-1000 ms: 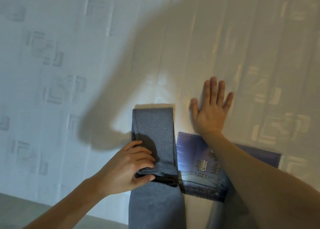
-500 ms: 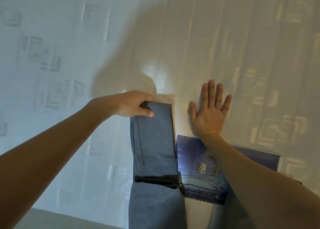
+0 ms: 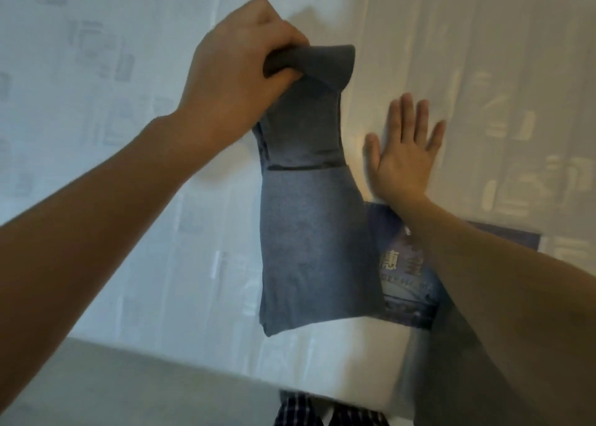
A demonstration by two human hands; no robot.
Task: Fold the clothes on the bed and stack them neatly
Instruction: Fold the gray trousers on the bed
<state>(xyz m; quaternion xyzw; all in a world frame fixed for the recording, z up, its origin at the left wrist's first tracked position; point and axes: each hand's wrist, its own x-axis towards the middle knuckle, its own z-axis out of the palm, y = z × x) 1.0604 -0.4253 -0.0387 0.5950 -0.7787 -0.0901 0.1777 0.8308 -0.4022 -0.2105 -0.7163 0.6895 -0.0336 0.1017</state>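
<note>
Head view — A: What could go wrong from here?

B: The folded grey knit garment [image 3: 309, 225] is held up by its far end only. It hangs just left of the blue printed cloth with pale lettering [image 3: 408, 283], and its lower right corner overlaps that cloth's left edge. I judge the fold could slide open, because the layers hang free below the grip and nothing pins them together. The loose bottom corner could also drag across the blue printed cloth and pull it askew on the white patterned bedsheet [image 3: 129, 184].

A: And the bunching at the top?

B: That could leave a crease. The fabric is crumpled where it is gripped, so it may not lie flat on a stack.

A: How are the fingers?

B: The left hand [image 3: 238, 67], up and to the left of the blue printed cloth, has its fingers curled tight round the garment's top end. The right hand [image 3: 403, 158] lies flat on the bedsheet just beyond the blue printed cloth's far edge, fingers straight and slightly spread, holding nothing. Its forearm crosses over that cloth, so a sudden shift of that arm could rumple it too.
</note>
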